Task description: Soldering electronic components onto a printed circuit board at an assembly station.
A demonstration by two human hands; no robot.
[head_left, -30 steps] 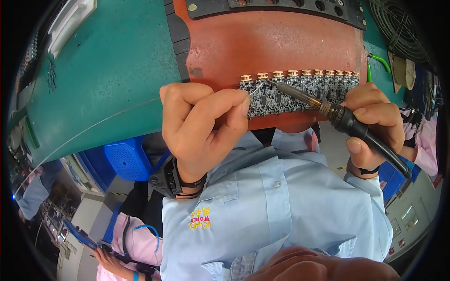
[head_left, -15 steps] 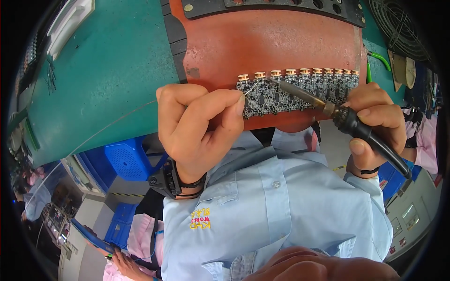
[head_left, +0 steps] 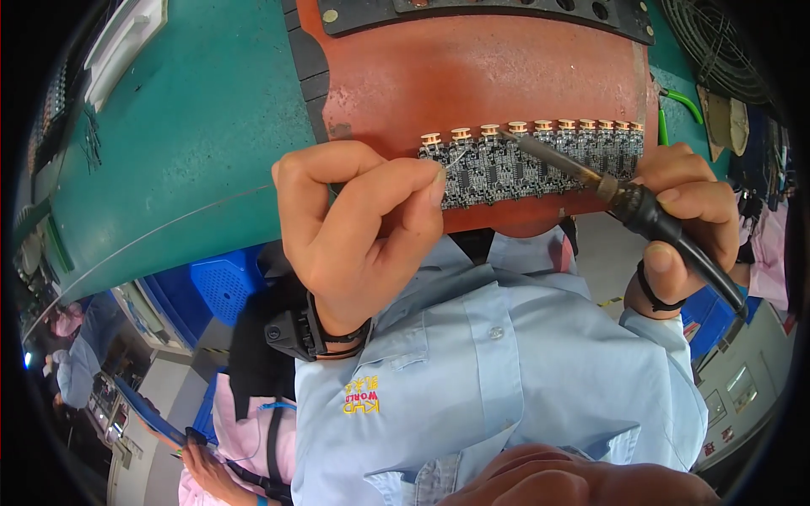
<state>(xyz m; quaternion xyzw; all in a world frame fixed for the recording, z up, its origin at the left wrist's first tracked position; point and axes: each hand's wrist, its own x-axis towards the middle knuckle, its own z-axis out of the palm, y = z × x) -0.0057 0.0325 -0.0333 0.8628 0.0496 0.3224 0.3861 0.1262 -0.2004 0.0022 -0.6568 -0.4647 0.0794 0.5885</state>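
A row of joined green-black circuit boards [head_left: 494,173] lies on a red-brown mat [head_left: 472,76], with several copper-coloured spool-shaped parts [head_left: 461,133] along its far edge. My left hand [head_left: 363,228] pinches a thin solder wire [head_left: 456,160], whose short end sticks out over the boards. The rest of the wire trails off to the left. My right hand [head_left: 688,211] grips a soldering iron [head_left: 645,211] by its black handle. Its tip is at the far edge of the boards, between the third and fourth spool parts from the left; I cannot tell whether it touches.
A dark tray with round holes [head_left: 506,12] stands beyond the mat. Green-handled pliers [head_left: 682,105] and a round fan grille [head_left: 717,51] are at the right. On the left is a green table mat [head_left: 194,110] with a white holder [head_left: 126,46]. A co-worker's hand [head_left: 211,472] shows lower left.
The soldering iron's tip has moved right along the far edge by about one spool part. My left hand stays nearly in place with the wire. The co-worker at lower left has shifted.
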